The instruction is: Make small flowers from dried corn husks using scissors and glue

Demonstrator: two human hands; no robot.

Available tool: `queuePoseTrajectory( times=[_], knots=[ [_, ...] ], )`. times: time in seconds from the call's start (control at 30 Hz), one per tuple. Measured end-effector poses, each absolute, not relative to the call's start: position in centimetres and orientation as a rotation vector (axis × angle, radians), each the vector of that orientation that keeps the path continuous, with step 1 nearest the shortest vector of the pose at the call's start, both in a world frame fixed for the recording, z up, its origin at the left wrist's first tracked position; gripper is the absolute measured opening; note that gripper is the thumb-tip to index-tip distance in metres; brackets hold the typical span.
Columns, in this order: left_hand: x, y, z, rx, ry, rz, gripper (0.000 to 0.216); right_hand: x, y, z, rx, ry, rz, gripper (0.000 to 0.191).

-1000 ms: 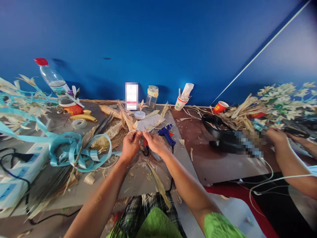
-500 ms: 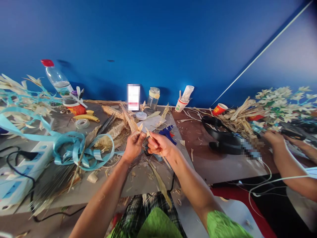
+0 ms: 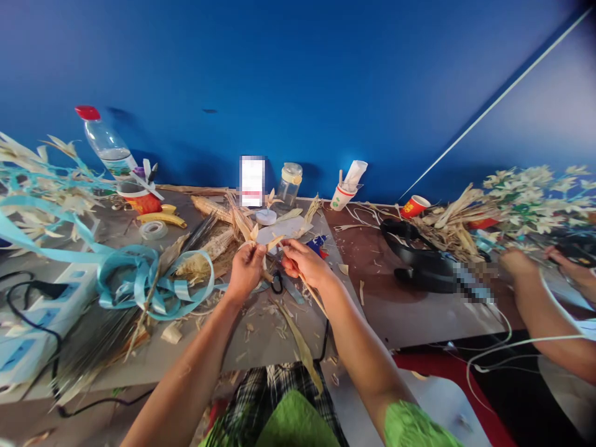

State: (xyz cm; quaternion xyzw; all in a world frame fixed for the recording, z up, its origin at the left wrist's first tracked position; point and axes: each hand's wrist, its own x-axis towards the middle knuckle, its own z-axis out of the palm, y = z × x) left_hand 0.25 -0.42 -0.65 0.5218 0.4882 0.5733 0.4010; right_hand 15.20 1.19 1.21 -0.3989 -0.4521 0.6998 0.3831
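Observation:
My left hand [image 3: 248, 266] is closed, pinching a small pale flower [image 3: 252, 234] that looks made of dried corn husk. Close beside it, my right hand [image 3: 305, 261] is closed on a narrow husk strip [image 3: 274, 243], whose tip points toward the flower. A long thin pale length [image 3: 313, 295] trails from under the right palm toward the forearm; whether it is the same strip is hidden. Below the hands a black scissor handle [image 3: 278, 283] shows on the table, its blades not clear. A long dry leaf [image 3: 300, 341] hangs over the front edge.
Tangled light-blue ribbon [image 3: 139, 279] and a white power strip [image 3: 60, 310] lie left. Corn cobs [image 3: 218, 211], a glass jar [image 3: 290, 186] and a paper cup [image 3: 342, 197] stand behind. At right, another person's hand [image 3: 519, 264] works near a black headset-like object [image 3: 419, 261].
My hands have moved slightly apart, and the right hand has turned a little. The scissor handle shows more between them. The other person's hands shifted slightly.

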Motion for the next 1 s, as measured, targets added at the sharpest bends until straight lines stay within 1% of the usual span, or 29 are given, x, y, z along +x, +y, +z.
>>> queuePoseTrajectory(
  times=[0.1,0.2,0.27,0.37,0.47,0.53,0.67,0.73,0.8,0.87,0.93,1.0],
  knots=[
    [0.2,-0.4,-0.8,1.381,1.285,1.423,0.032,14.6,0.8,0.9,-1.063,-1.221,1.715,0.021],
    [0.3,-0.3,-1.1,1.398,1.316,1.409,0.033,14.3,0.8,0.6,-1.029,-1.289,1.675,0.021],
    [0.4,-0.2,-1.3,1.414,1.323,1.413,0.032,14.2,0.8,0.3,-1.056,-1.383,1.575,0.027],
    [0.5,-0.3,-1.3,1.511,1.320,1.401,0.030,14.3,0.9,-0.1,-1.215,-1.552,1.329,0.036],
    [0.6,-0.5,-1.1,1.609,1.319,1.329,0.029,14.2,1.0,-0.1,-1.331,-1.586,1.180,0.037],
    [0.6,-0.7,-1.0,1.641,1.317,1.308,0.029,14.2,1.0,0.3,-1.331,-1.532,1.267,0.038],
    [0.2,-0.6,-1.0,1.593,1.288,1.375,0.034,15.0,0.4,2.2,-1.227,-1.399,1.630,0.045],
    [-0.2,-0.4,-0.9,1.527,1.294,1.412,0.035,16.2,0.1,3.5,-1.137,-1.362,1.721,0.048],
    [-0.6,-0.2,-0.8,1.434,1.336,1.474,0.033,17.6,0.2,4.3,-1.043,-1.254,1.737,0.050],
    [-0.8,0.0,-0.7,1.324,1.376,1.535,0.028,18.6,0.7,4.5,-1.027,-1.115,1.661,0.052],
    [-0.6,0.0,-0.6,1.248,1.361,1.521,0.029,18.6,1.3,4.1,-1.105,-1.088,1.562,0.056],
    [-0.2,-0.1,-0.6,1.259,1.323,1.463,0.029,17.6,1.6,3.3,-1.248,-1.207,1.507,0.065]
  ],
)
